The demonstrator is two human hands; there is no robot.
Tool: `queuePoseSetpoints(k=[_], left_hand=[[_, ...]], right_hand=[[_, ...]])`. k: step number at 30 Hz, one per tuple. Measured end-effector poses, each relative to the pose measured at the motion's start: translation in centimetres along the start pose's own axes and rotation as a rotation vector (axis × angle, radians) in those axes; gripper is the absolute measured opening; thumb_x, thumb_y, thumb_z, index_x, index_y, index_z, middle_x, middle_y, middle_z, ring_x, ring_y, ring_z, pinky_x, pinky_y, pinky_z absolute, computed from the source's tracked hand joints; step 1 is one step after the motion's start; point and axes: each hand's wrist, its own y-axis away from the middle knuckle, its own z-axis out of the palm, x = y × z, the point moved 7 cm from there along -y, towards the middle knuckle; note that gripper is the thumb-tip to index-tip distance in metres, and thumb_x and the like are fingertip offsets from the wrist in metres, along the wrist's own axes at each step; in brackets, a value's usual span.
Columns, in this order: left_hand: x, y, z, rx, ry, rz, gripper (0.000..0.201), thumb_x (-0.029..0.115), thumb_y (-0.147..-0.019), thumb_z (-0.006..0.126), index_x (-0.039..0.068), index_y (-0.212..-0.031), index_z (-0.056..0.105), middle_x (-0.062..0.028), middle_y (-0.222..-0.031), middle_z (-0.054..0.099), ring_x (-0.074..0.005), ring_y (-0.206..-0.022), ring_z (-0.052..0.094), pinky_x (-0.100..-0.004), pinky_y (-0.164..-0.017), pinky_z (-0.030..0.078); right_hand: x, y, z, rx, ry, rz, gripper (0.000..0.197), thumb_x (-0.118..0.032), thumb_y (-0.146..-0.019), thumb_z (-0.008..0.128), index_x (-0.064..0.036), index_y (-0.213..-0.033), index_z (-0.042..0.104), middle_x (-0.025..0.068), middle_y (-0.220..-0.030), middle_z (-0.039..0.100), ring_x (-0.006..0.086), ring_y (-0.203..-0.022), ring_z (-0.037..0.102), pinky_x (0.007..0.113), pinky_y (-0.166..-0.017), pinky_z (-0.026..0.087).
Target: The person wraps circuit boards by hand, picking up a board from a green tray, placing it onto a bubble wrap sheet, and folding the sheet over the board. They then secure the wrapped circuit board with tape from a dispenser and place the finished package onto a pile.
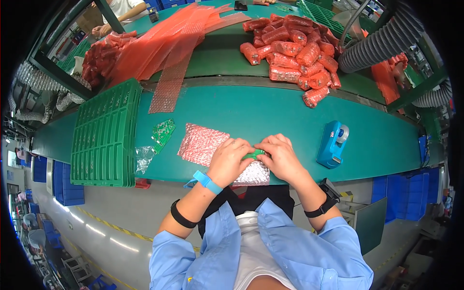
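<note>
A small green circuit board [254, 153] was seen as a narrow bright strip, most of it covered by fingers, so its full outline could not be told. It was held near the front edge of the green table [290, 111], above a sheet of pink and silvery bubble wrap [200, 144] that was laid out beneath the hands. The wrap's crinkled surface was shown on the left and again below the fingers.

Both forearms were reached forward from the lower edge and angled inward, with the wrists bent and the backs of the hands turned up. A blue strap [207, 181] was worn on the left wrist, and a black band [323, 208] on the right forearm.

The left hand [231, 162] was curled, its thumb and fingertips closed on the board's left part. The right hand [281, 158] was likewise curled, the board's right end being pinched by its thumb and forefinger. The two hands were kept close together, with the board between them.

More green boards [163, 133] were placed to the left, and a blue tape dispenser [332, 145] was stood to the right.
</note>
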Motion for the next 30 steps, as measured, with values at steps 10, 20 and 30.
queuePoseSetpoints(k=[10, 20, 30], left_hand=[[-0.4, 1.4, -1.2, 0.031, 0.086, -0.009, 0.037, 0.017, -0.083, 0.086, 0.007, -0.117, 0.076, -0.0113, -0.116, 0.075, -0.0335, -0.109, 0.07, -0.0453, -0.099, 0.055], [-0.6, 1.6, -1.3, 0.096, 0.027, -0.016, 0.035, 0.017, -0.083, 0.087, 0.008, -0.116, 0.078, -0.0089, -0.121, 0.075, -0.0328, -0.112, 0.069, -0.0458, -0.099, 0.055], [-1.7, 2.1, -0.9, 0.079, 0.072, -0.011, 0.023, 0.015, -0.083, 0.086, 0.009, -0.103, 0.078, -0.0076, -0.118, 0.073, -0.0309, -0.111, 0.069, -0.045, -0.099, 0.055]], right_hand=[[-1.5, 0.2, 0.3, -0.082, -0.011, -0.046, 0.025, -0.007, -0.086, 0.078, -0.0088, -0.109, 0.068, 0.0086, -0.109, 0.069, 0.0321, -0.108, 0.062, 0.047, -0.101, 0.045], [-1.5, 1.1, 1.3, 0.169, 0.158, -0.214, 0.025, -0.008, -0.083, 0.08, -0.0104, -0.103, 0.066, 0.0071, -0.11, 0.065, 0.0309, -0.105, 0.061, 0.046, -0.092, 0.048], [-1.7, 1.9, 1.3, 0.199, 0.027, -0.322, 0.027, -0.01, -0.08, 0.086, -0.0101, -0.101, 0.068, 0.0083, -0.12, 0.07, 0.0324, -0.109, 0.065, 0.046, -0.091, 0.049]])
